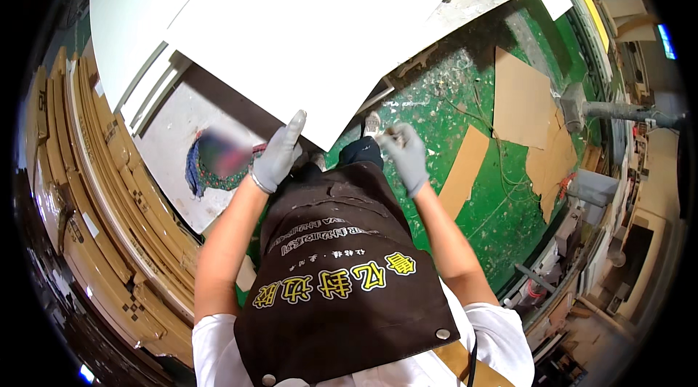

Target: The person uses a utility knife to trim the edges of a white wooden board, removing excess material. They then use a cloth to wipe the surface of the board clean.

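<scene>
A large white panel (291, 30) spreads out in front of me, one corner pointing toward my apron. My left hand (278, 154), in a grey glove, is at the panel's edge left of that corner. Its fingers are stretched out, and they look to be against the edge. To the right of the corner, apart from the panel, is my gloved right hand (405, 156). Its fingers are curled together at the tips; what they hold, if anything, is too small to name. A dark brown apron (327, 241) covers my front.
Long cardboard-wrapped packs (94, 220) stand stacked on the left. Patterned fabric (218, 182), partly blurred, lies beside a pale board (182, 205). Flat cardboard pieces (522, 100) and a thin cable lie on the green floor (451, 96). A grey metal post (618, 110) juts in at right.
</scene>
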A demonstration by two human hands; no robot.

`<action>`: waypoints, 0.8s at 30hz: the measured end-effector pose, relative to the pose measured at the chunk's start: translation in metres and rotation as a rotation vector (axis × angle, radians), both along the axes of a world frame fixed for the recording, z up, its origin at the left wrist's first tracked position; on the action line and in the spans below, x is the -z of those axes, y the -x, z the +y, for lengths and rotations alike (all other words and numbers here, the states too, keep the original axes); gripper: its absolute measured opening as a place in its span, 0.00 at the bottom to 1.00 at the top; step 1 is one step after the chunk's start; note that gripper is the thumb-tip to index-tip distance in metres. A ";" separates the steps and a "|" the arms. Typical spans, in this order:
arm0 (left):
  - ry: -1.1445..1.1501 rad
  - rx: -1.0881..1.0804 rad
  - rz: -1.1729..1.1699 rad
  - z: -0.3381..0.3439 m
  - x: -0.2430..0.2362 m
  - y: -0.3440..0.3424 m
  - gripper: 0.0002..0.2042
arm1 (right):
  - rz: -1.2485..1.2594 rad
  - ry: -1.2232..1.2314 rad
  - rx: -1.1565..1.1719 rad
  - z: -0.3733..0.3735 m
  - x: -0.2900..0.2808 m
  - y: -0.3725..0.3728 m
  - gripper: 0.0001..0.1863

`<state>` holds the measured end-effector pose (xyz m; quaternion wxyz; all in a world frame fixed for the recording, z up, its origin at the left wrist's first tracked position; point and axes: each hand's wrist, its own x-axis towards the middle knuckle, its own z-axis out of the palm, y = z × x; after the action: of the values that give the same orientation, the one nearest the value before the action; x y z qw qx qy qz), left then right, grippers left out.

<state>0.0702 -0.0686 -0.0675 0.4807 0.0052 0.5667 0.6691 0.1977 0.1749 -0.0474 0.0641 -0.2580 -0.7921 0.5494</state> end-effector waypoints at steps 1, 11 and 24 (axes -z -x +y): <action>0.014 -0.037 0.045 0.006 -0.003 -0.003 0.30 | -0.005 0.001 0.161 0.019 0.030 -0.001 0.12; 0.144 -0.131 0.871 0.009 0.016 -0.023 0.25 | 0.223 0.101 0.084 0.009 0.007 0.098 0.20; 0.127 -0.447 0.503 0.027 -0.016 -0.046 0.18 | 0.233 0.155 0.199 0.133 0.027 0.182 0.16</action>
<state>0.1157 -0.0411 -0.0519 0.1669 0.0158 0.6953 0.6989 0.0155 0.3078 -0.0742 0.1894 -0.2737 -0.7053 0.6260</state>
